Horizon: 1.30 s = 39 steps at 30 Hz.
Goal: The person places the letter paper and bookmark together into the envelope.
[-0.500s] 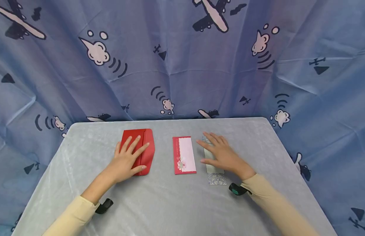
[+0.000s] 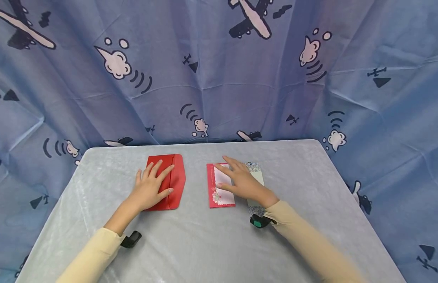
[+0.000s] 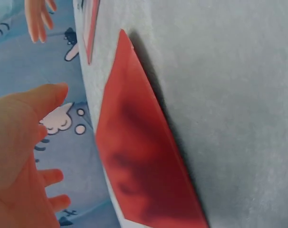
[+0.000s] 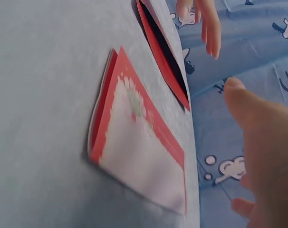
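My left hand (image 2: pixel 148 190) hovers over a red envelope (image 2: pixel 178 177) with its flap unfolded to the right, fingers spread. In the left wrist view a gap shows between that hand and the envelope (image 3: pixel 134 152), which bears the hand's shadow. Above a red folded card (image 2: pixel 212 194) with a white panel and flowers is my right hand (image 2: pixel 242 184), its fingers extended. The right wrist view shows this card (image 4: pixel 139 152) standing slightly ajar on the table, apart from the hand. A pale strip-shaped card (image 2: pixel 255 167) with patterned ends lies partly hidden under the right hand and wrist.
A grey cloth-covered table (image 2: pixel 194 243) carries all these items. Behind its far edge hangs a blue curtain (image 2: pixel 162 98) printed with planes and clouds. Each wrist wears a small black camera (image 2: pixel 131 239).
My right hand has moved left, from over the pale patterned card to over the red folded card. The left hand stays over the envelope, having shifted only slightly.
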Each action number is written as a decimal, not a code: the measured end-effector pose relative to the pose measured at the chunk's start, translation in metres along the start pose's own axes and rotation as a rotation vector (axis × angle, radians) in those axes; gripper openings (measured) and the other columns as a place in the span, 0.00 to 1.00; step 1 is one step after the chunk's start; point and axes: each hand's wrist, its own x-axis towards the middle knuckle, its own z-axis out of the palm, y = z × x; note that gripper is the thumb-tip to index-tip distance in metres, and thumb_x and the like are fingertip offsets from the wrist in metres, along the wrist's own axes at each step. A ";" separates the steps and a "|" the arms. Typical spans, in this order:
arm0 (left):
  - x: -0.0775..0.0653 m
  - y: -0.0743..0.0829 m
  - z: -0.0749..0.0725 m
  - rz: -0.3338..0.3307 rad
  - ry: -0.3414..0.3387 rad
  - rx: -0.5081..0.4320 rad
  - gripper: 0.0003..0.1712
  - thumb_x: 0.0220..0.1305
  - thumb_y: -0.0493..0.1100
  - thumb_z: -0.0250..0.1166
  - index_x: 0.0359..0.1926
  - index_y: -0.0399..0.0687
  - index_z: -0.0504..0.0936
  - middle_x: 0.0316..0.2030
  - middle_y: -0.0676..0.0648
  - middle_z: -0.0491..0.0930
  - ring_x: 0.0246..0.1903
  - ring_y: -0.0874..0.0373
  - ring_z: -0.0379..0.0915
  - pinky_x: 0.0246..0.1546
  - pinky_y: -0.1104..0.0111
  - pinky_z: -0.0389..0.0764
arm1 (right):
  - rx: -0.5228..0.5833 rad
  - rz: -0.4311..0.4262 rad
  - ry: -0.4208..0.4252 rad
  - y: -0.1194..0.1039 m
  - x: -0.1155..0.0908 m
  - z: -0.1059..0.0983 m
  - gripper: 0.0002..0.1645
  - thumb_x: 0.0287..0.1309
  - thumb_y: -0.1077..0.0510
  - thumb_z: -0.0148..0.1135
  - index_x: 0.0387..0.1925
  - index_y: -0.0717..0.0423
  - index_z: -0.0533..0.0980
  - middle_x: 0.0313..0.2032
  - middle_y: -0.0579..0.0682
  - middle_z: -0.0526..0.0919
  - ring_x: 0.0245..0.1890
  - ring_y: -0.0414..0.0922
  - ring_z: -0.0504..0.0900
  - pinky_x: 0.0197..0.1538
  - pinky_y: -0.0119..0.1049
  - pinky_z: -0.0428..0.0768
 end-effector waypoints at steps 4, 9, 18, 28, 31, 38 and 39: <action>0.006 -0.005 0.006 -0.026 -0.020 -0.015 0.46 0.62 0.58 0.66 0.76 0.60 0.55 0.76 0.35 0.48 0.74 0.30 0.43 0.67 0.27 0.46 | 0.020 -0.011 0.005 -0.006 0.014 0.010 0.43 0.61 0.32 0.59 0.75 0.32 0.58 0.78 0.55 0.52 0.76 0.60 0.54 0.73 0.67 0.53; 0.007 -0.010 0.011 -0.068 -0.034 -0.027 0.47 0.62 0.57 0.67 0.76 0.59 0.55 0.76 0.35 0.48 0.74 0.29 0.43 0.66 0.27 0.46 | 0.019 -0.032 0.017 -0.014 0.027 0.019 0.40 0.62 0.36 0.61 0.73 0.36 0.62 0.76 0.60 0.57 0.74 0.63 0.58 0.72 0.65 0.58; 0.012 -0.014 0.019 -0.130 -0.082 -0.036 0.46 0.63 0.58 0.65 0.77 0.59 0.55 0.76 0.33 0.46 0.73 0.25 0.42 0.63 0.24 0.50 | -0.016 0.006 -0.049 -0.032 0.049 0.035 0.41 0.63 0.35 0.59 0.74 0.33 0.59 0.76 0.56 0.56 0.75 0.58 0.57 0.76 0.59 0.57; 0.018 -0.013 0.019 -0.163 -0.123 -0.062 0.46 0.63 0.57 0.65 0.77 0.58 0.55 0.77 0.32 0.44 0.73 0.22 0.39 0.62 0.23 0.51 | 0.020 -0.013 -0.058 -0.051 0.072 0.050 0.39 0.65 0.37 0.58 0.74 0.37 0.61 0.76 0.58 0.57 0.75 0.59 0.58 0.74 0.60 0.57; 0.019 -0.013 0.019 -0.171 -0.142 -0.064 0.46 0.64 0.58 0.64 0.77 0.58 0.54 0.77 0.31 0.43 0.73 0.22 0.39 0.62 0.23 0.51 | 0.014 -0.005 -0.070 -0.055 0.079 0.053 0.39 0.64 0.37 0.58 0.74 0.37 0.60 0.76 0.57 0.57 0.75 0.58 0.58 0.75 0.59 0.57; 0.020 -0.014 0.021 -0.175 -0.151 -0.055 0.44 0.65 0.57 0.64 0.77 0.58 0.55 0.76 0.30 0.43 0.71 0.21 0.42 0.60 0.25 0.60 | 0.015 -0.003 -0.067 -0.065 0.091 0.058 0.39 0.65 0.38 0.59 0.73 0.40 0.62 0.75 0.58 0.59 0.74 0.59 0.60 0.75 0.59 0.58; 0.020 -0.014 0.022 -0.173 -0.153 -0.050 0.44 0.65 0.57 0.64 0.77 0.58 0.55 0.76 0.30 0.43 0.71 0.20 0.43 0.59 0.26 0.61 | 0.015 0.005 -0.069 -0.065 0.093 0.060 0.39 0.65 0.38 0.59 0.73 0.40 0.62 0.75 0.58 0.59 0.74 0.59 0.60 0.75 0.59 0.58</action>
